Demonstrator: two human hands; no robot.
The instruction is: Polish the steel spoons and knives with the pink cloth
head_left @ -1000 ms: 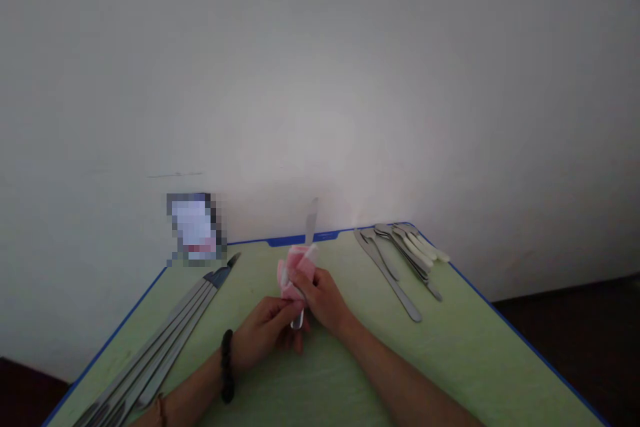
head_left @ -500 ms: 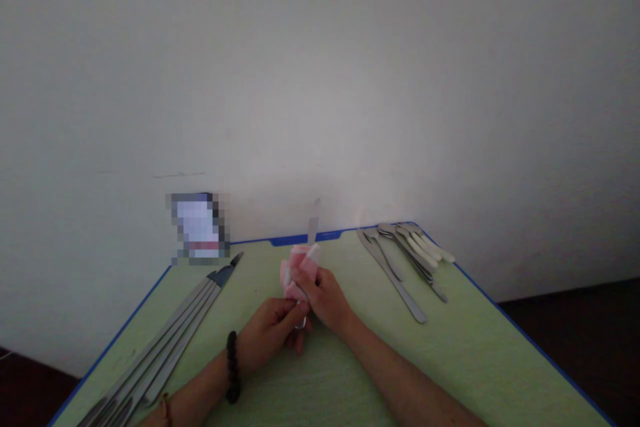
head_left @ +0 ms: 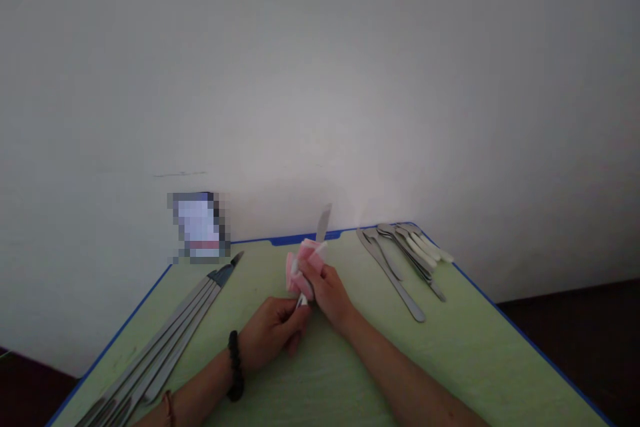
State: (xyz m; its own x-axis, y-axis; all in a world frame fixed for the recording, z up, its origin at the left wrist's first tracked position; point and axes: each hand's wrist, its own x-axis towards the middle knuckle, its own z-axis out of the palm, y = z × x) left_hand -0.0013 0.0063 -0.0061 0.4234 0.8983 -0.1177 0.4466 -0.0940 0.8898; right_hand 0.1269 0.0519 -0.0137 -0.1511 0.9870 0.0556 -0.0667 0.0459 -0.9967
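Note:
A table knife [head_left: 325, 221] is held between my two hands above the middle of the table, its blade pointing away and up towards the wall. My left hand [head_left: 273, 328] pinches the lower end of its handle. Wrapped around the knife's middle is a folded pink and white cloth [head_left: 311, 252], pressed there by the fingers of my right hand [head_left: 329, 295]. Most of the handle is hidden by the cloth and my fingers.
Several long metal knives [head_left: 173, 330] lie side by side at the left. On the right are a separate knife [head_left: 400, 287], forks, spoons and white-handled cutlery [head_left: 425, 250]. A blurred phone-like screen [head_left: 200, 223] stands at the back left of the green table [head_left: 480, 360], against the wall.
The knife has tilted, its tip shifting to the right. The cloth and my right hand have moved slightly up and right along it, and more handle shows near my left fingers.

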